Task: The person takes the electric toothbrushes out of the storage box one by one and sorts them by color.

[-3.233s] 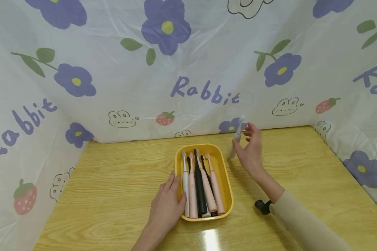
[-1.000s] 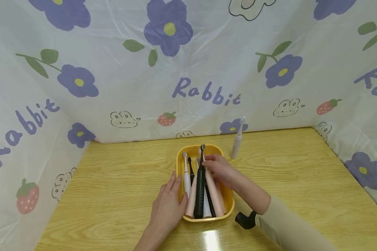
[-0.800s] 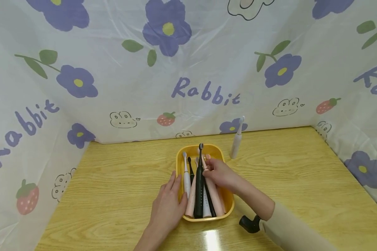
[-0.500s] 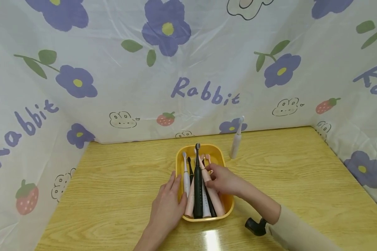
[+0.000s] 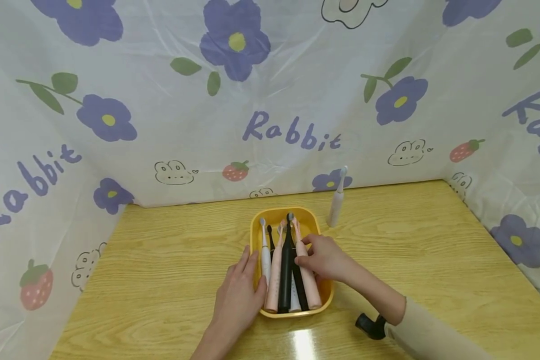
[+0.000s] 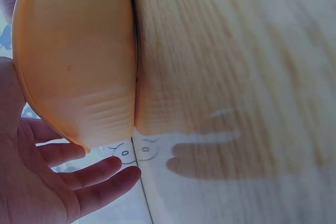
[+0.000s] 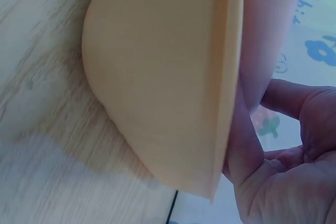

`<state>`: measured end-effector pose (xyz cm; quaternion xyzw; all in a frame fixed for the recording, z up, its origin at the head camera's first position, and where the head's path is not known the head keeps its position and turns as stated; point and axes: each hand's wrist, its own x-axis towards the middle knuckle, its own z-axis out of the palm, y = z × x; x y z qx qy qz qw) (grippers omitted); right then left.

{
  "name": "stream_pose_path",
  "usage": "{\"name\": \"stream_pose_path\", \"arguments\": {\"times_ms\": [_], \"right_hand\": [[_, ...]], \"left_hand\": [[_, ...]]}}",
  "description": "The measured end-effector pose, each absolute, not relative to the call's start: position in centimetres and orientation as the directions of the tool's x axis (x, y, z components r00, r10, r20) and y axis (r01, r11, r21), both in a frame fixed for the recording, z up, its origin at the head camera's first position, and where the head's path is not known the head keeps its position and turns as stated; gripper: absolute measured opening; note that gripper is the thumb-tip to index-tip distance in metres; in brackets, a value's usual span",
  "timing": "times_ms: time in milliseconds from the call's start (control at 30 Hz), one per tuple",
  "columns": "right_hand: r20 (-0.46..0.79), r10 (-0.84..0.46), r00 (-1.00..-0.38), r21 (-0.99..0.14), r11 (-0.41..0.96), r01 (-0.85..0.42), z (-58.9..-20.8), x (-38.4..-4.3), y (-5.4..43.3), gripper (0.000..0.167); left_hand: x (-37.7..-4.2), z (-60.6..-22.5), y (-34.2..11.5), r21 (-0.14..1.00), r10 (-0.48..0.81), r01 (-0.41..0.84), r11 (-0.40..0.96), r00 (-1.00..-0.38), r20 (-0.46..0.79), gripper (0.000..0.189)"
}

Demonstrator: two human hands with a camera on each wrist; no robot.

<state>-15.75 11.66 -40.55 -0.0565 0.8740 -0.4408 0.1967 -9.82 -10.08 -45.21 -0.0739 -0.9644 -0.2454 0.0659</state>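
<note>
A yellow tray (image 5: 292, 315) on the table holds several electric toothbrushes. My right hand (image 5: 326, 257) pinches a pink electric toothbrush (image 5: 311, 292) at the tray's right side. In the right wrist view the thumb lies against the pink handle (image 7: 265, 30), with a finger on its other side. My left hand (image 5: 238, 295) rests on the tray's left rim, fingers loosely extended along the outer wall. Left of the pinched brush lie a black toothbrush (image 5: 286, 280), another pink toothbrush (image 5: 274, 280) and a white toothbrush (image 5: 265, 265); others are partly covered beneath.
A white electric toothbrush (image 5: 335, 207) stands upright on the wooden table (image 5: 171, 260), behind and right of the tray. A patterned cloth (image 5: 198, 140) hangs along the back and sides. A black device (image 5: 371, 326) sits at the right wrist.
My right hand set the white toothbrush upright and moved into the tray. Since half a second ago, the pinched pink toothbrush has shifted right, and the black one's head has swung right. The left hand stays put.
</note>
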Motion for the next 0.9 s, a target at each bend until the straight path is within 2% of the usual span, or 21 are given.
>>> {"name": "stream_pose_path", "arguments": {"times_ms": [233, 500, 900], "right_hand": [[-0.265, -0.264, -0.927, -0.852, 0.514, 0.098, -39.8, -15.1, 13.5, 0.059], [-0.189, -0.298, -0.936, -0.926, 0.373, 0.068, -38.4, -14.8, 16.6, 0.063], [-0.1, -0.264, -0.959, -0.943, 0.332, 0.007, -37.4, -15.3, 21.8, 0.064]], "left_hand": [[-9.8, -45.4, -10.1, 0.455, 0.112, 0.18, 0.872, -0.978, 0.174, 0.057], [-9.8, -45.3, -10.0, 0.457, 0.106, 0.169, 0.873, -0.981, 0.159, 0.057], [-9.8, -45.2, -9.9, 0.459, 0.112, 0.177, 0.87, -0.98, 0.166, 0.057]]}}
